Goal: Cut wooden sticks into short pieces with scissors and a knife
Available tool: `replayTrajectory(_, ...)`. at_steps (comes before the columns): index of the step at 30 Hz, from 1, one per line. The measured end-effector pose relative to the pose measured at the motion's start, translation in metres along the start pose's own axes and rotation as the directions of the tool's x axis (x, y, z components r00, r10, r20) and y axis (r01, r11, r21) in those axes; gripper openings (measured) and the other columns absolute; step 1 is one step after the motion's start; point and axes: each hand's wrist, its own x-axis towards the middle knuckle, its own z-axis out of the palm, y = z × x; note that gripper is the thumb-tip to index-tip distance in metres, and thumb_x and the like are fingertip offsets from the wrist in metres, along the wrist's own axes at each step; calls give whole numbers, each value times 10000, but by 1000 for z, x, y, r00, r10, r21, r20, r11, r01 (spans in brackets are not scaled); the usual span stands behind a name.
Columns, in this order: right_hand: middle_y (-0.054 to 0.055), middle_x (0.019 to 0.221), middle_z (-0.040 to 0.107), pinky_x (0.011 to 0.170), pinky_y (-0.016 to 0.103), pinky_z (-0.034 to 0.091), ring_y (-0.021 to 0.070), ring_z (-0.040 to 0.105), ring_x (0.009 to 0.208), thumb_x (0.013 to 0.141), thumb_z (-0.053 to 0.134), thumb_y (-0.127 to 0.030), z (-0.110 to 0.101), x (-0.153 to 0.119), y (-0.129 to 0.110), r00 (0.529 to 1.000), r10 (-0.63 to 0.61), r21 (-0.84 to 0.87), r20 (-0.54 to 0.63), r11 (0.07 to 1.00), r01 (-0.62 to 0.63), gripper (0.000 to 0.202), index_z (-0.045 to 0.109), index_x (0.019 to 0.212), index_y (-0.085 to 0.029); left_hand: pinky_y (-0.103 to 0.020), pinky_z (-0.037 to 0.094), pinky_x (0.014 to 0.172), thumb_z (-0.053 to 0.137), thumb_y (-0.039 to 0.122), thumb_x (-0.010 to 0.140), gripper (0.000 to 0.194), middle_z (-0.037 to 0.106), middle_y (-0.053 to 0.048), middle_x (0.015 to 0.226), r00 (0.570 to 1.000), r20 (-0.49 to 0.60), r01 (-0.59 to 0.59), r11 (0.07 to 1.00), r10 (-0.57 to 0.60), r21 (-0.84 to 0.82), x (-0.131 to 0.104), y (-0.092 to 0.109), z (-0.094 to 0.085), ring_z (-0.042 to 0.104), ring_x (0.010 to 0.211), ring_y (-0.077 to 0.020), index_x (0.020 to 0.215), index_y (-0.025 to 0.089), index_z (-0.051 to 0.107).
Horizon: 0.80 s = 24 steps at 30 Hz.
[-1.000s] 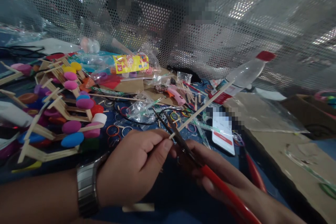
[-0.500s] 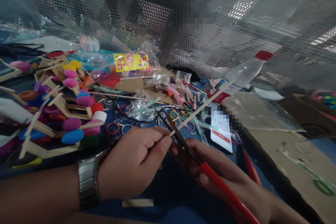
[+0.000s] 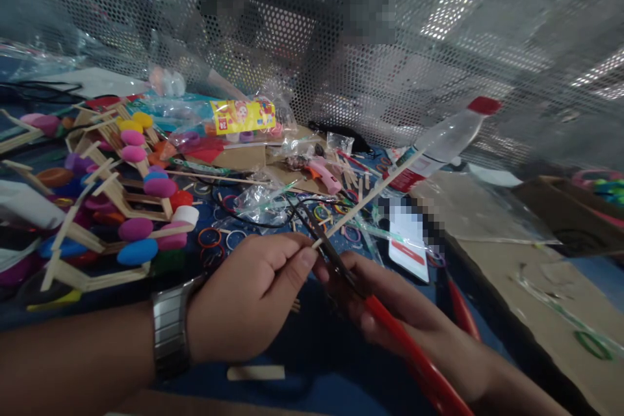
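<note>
My left hand (image 3: 253, 292), with a metal watch (image 3: 170, 325) on its wrist, pinches the near end of a thin wooden stick (image 3: 363, 205). The stick slants up and away to the right, in front of the plastic bottle. My right hand (image 3: 380, 299) is wrapped round the red handles of a pair of scissors (image 3: 390, 322). Their dark blades lie across the stick, just beyond my left fingertips. Part of the right fingers is hidden behind the scissors. Below my hands a short flat wooden piece (image 3: 256, 373) lies on the dark blue surface.
Craft-stick frames (image 3: 131, 198) with coloured oval pieces crowd the left. A clear bottle (image 3: 443, 140) with a red cap leans at the right behind a phone (image 3: 408, 240). Loose rubber bands (image 3: 209, 237) and plastic wrappers (image 3: 263, 201) lie beyond my hands. Cardboard (image 3: 531, 312) borders the right.
Both hands, the stick and the scissors keep nearly the same pose, with the right hand and scissors slightly farther left. The view has shifted a little. The stick still appears whole.
</note>
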Motion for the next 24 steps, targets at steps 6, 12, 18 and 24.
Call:
replayTrajectory(6, -1, 914, 487, 738, 287, 430, 175, 427, 784, 870, 614, -632, 1, 0, 1, 997, -71, -52, -9, 996, 70, 430, 611, 1154, -310, -193, 284, 419, 352, 253, 1023, 322, 372, 91, 525, 998, 60, 38, 995, -32, -91, 0, 0, 2, 333, 425, -66, 841, 170, 604)
replayTrajectory(12, 18, 912, 486, 737, 301, 433, 188, 433, 794, 854, 619, -645, 1, 1, 1, 996, -89, -73, -13, 994, 88, 431, 617, 1093, -286, -198, 309, 443, 322, 267, 1037, 339, 366, 87, 529, 997, 72, 47, 991, -38, -126, -1, 0, 5, 318, 444, -78, 848, 177, 588)
replayTrajectory(18, 31, 908, 483, 639, 279, 401, 172, 400, 731, 863, 593, -647, -2, 0, 0, 997, -80, -22, 24, 997, 80, 501, 622, 1183, -263, -189, 347, 484, 326, 276, 1043, 332, 417, 74, 567, 997, 54, 60, 990, -54, -125, -4, -1, 4, 389, 490, -82, 848, 182, 578)
replayTrajectory(24, 6, 872, 449, 626, 255, 370, 164, 353, 723, 870, 617, -611, -4, -2, 1, 998, -57, 22, 35, 998, 56, 433, 619, 1185, -314, -173, 376, 518, 332, 276, 1046, 347, 410, 80, 563, 999, 28, 36, 995, -33, -89, -3, -1, 2, 393, 488, -73, 830, 180, 586)
